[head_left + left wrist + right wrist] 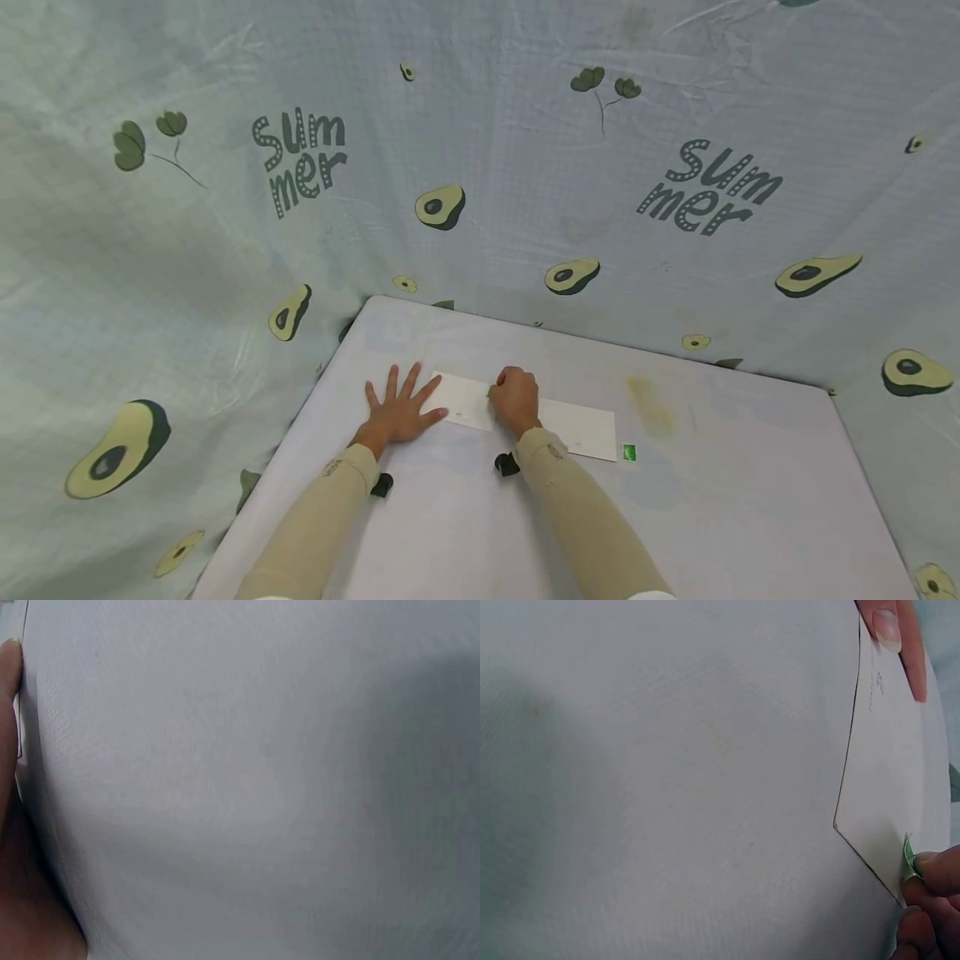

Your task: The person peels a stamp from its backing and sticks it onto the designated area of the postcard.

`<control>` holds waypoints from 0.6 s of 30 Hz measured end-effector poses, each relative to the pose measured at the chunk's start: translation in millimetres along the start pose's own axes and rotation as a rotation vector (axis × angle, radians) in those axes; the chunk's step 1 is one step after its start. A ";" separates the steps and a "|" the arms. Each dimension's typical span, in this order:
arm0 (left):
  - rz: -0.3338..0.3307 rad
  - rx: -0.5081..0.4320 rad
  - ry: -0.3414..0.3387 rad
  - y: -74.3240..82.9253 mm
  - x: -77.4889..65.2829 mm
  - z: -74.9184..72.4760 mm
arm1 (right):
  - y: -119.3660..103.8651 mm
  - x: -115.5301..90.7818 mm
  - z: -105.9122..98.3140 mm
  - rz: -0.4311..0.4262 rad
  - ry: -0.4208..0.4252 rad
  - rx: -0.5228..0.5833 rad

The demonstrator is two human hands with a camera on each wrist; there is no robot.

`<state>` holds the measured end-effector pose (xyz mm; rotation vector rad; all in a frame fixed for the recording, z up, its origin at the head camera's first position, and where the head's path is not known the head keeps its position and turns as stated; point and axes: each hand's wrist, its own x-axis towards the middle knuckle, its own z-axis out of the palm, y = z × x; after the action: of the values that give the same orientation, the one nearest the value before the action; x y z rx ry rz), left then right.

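Observation:
My left hand [401,414] lies flat with fingers spread, its thumb and index finger on the left end of a white card [467,403]. A little handwriting shows near the card's lower edge. Over the card's right end is my right hand [516,398], fingers curled. In the right wrist view its thumb and finger pinch a small green stamp [910,856], curled up and standing at the card's end. The left wrist view catches only the edge of the left hand [30,900] on the tabletop.
A second white card [581,427] lies right of my right hand, a green stamp [628,452] with a white border beside its corner. Farther right a yellowish stain [651,404] marks the white table [735,500]. Avocado-printed sheeting [510,150] hangs behind and at the sides.

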<state>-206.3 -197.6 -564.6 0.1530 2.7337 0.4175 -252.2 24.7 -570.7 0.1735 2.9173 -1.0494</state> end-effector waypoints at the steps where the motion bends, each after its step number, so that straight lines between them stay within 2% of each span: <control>1: -0.001 -0.004 0.000 0.3 -0.3 -0.5 | 0.2 0.6 0.2 -0.005 -0.002 -0.005; 10: -0.002 0.006 -0.005 -1.7 -0.5 0.0 | -4.9 2.1 -6.6 0.012 -0.087 -0.050; 18: 0.007 -0.009 0.002 -2.3 2.0 1.5 | -8.2 2.1 -10.9 0.021 -0.105 -0.066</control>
<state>-207.7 -199.0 -567.4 0.1598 2.7335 0.4315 -255.2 25.5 -557.3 0.1426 2.8453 -0.9278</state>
